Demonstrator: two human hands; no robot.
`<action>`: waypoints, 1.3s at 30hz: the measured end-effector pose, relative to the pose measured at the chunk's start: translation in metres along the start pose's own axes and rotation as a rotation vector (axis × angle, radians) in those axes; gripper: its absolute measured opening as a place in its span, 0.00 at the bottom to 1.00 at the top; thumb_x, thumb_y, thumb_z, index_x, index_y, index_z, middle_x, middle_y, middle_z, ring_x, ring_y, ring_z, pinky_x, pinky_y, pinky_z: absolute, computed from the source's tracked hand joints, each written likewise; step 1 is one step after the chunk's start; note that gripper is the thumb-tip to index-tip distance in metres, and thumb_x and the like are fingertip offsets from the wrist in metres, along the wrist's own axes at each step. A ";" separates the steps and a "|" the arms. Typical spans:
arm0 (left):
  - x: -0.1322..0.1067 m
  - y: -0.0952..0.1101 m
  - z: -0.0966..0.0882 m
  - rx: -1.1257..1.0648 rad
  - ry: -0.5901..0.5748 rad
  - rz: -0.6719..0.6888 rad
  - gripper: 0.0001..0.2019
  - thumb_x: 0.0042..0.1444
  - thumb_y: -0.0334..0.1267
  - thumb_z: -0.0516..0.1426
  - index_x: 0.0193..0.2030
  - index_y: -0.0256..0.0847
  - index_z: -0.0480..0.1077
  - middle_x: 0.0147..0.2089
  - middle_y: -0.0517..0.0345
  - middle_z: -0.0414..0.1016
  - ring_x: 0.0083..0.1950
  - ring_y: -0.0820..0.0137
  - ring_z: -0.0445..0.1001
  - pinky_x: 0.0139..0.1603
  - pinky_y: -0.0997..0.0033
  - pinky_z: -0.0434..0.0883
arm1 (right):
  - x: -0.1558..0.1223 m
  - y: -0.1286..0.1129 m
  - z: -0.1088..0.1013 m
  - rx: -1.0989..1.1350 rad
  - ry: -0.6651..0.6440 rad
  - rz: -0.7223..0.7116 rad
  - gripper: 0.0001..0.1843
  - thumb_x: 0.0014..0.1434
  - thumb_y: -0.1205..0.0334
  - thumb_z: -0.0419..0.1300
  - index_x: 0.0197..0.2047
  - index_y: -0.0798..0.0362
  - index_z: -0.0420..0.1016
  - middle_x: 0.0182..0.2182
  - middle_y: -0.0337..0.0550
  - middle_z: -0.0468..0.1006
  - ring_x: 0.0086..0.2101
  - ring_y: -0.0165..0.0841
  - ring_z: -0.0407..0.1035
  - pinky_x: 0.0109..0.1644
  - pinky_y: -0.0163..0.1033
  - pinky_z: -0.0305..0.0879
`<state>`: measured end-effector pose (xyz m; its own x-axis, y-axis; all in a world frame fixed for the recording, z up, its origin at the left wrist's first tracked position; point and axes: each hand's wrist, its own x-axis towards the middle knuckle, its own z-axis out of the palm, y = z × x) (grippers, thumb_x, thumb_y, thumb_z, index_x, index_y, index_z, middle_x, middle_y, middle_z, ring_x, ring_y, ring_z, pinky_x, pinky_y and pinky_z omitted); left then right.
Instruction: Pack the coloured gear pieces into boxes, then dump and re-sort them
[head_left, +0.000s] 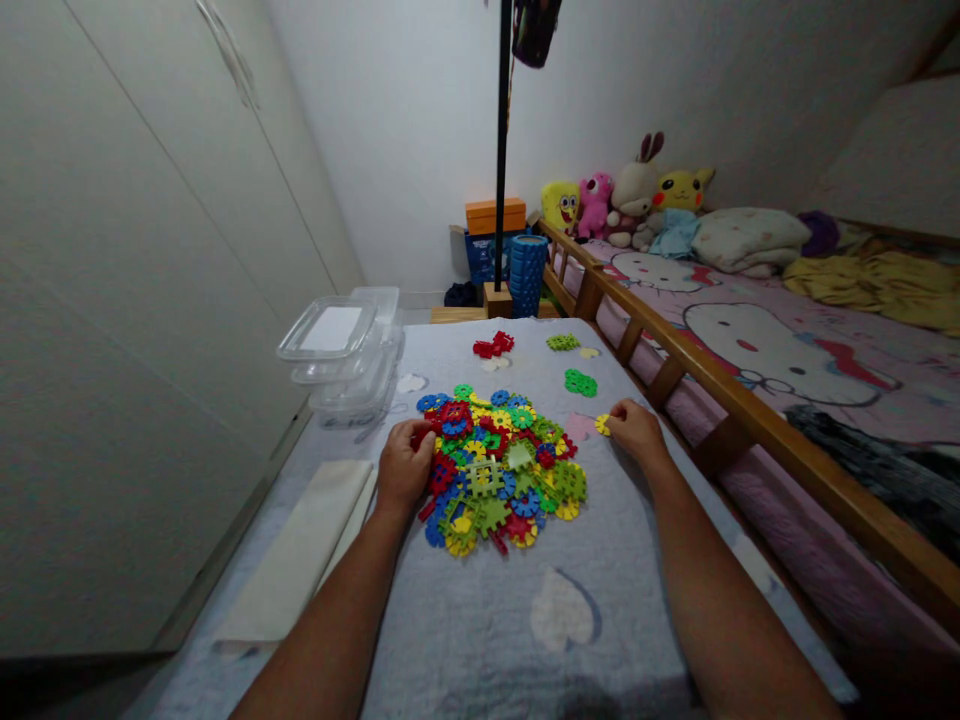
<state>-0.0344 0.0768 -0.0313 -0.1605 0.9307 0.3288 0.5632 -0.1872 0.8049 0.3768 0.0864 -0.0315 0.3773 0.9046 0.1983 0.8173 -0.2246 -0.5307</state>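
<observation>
A mixed heap of plastic interlocking pieces in red, blue, yellow and green lies mid-table; some are notched discs, others square frames. My left hand is at the heap's left edge, fingers curled in beside red pieces; what they may hold is hidden. Off to the right of the heap, my right hand pinches a yellow notched disc at the cloth. Small separate groups lie farther back: red pieces, light green pieces and bright green discs.
Stacked clear plastic boxes stand at the table's left, behind a folded cream cloth. A wooden bed rail runs along the right side. A black pole rises beyond the far edge, beside a blue foam roller.
</observation>
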 end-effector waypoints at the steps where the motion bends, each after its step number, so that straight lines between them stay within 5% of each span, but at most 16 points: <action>1: 0.000 0.000 0.000 -0.001 0.002 0.000 0.11 0.56 0.44 0.55 0.40 0.43 0.74 0.44 0.51 0.76 0.50 0.60 0.75 0.57 0.57 0.71 | 0.000 0.002 0.000 -0.034 0.007 -0.023 0.06 0.46 0.62 0.58 0.29 0.51 0.74 0.28 0.43 0.75 0.31 0.37 0.67 0.36 0.40 0.59; 8: 0.001 -0.004 0.001 0.001 0.002 -0.008 0.11 0.56 0.44 0.55 0.40 0.43 0.75 0.45 0.51 0.76 0.49 0.60 0.76 0.57 0.57 0.72 | -0.003 0.012 0.001 -0.099 -0.130 -0.243 0.14 0.51 0.54 0.65 0.40 0.52 0.79 0.35 0.44 0.75 0.39 0.39 0.68 0.47 0.41 0.62; 12: 0.000 -0.001 0.001 0.003 0.007 -0.003 0.11 0.55 0.43 0.55 0.39 0.43 0.75 0.43 0.52 0.76 0.48 0.60 0.76 0.56 0.57 0.72 | -0.004 0.006 0.001 -0.133 -0.132 -0.236 0.17 0.52 0.56 0.66 0.44 0.53 0.80 0.39 0.48 0.76 0.43 0.43 0.69 0.50 0.46 0.62; 16: 0.000 0.000 0.000 0.008 0.007 -0.001 0.10 0.55 0.43 0.55 0.39 0.43 0.74 0.44 0.52 0.76 0.49 0.60 0.75 0.57 0.57 0.72 | -0.008 -0.020 0.003 -0.060 -0.061 -0.309 0.20 0.54 0.55 0.65 0.51 0.50 0.78 0.49 0.54 0.76 0.51 0.49 0.67 0.56 0.52 0.60; 21: 0.000 -0.002 0.001 0.011 0.003 -0.001 0.11 0.56 0.43 0.55 0.40 0.42 0.75 0.44 0.52 0.76 0.50 0.60 0.75 0.58 0.56 0.71 | -0.022 -0.072 0.020 0.053 -0.181 -0.523 0.16 0.61 0.53 0.62 0.50 0.49 0.79 0.50 0.51 0.77 0.52 0.46 0.67 0.59 0.51 0.59; 28: 0.000 -0.003 0.001 0.008 -0.002 -0.002 0.11 0.56 0.42 0.55 0.41 0.42 0.75 0.45 0.51 0.75 0.50 0.60 0.75 0.59 0.56 0.70 | -0.027 -0.114 0.046 -0.061 -0.235 -0.443 0.19 0.61 0.55 0.63 0.53 0.52 0.78 0.47 0.52 0.78 0.48 0.44 0.67 0.55 0.46 0.60; 35: 0.000 -0.001 0.001 0.011 -0.005 -0.008 0.11 0.55 0.42 0.55 0.40 0.42 0.75 0.44 0.51 0.75 0.50 0.60 0.75 0.58 0.57 0.71 | -0.026 -0.118 0.048 0.110 -0.230 -0.401 0.05 0.57 0.65 0.62 0.39 0.52 0.77 0.36 0.43 0.79 0.39 0.36 0.70 0.46 0.39 0.61; 39: 0.000 -0.001 0.001 0.010 0.002 -0.008 0.11 0.55 0.41 0.55 0.40 0.42 0.75 0.44 0.51 0.75 0.50 0.60 0.75 0.58 0.56 0.71 | -0.025 -0.117 0.048 0.272 -0.263 -0.317 0.06 0.54 0.67 0.62 0.37 0.51 0.74 0.28 0.36 0.75 0.32 0.32 0.68 0.38 0.36 0.60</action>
<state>-0.0346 0.0769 -0.0330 -0.1668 0.9313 0.3238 0.5696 -0.1770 0.8026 0.2504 0.1074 -0.0143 -0.0229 0.9818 0.1887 0.7174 0.1476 -0.6809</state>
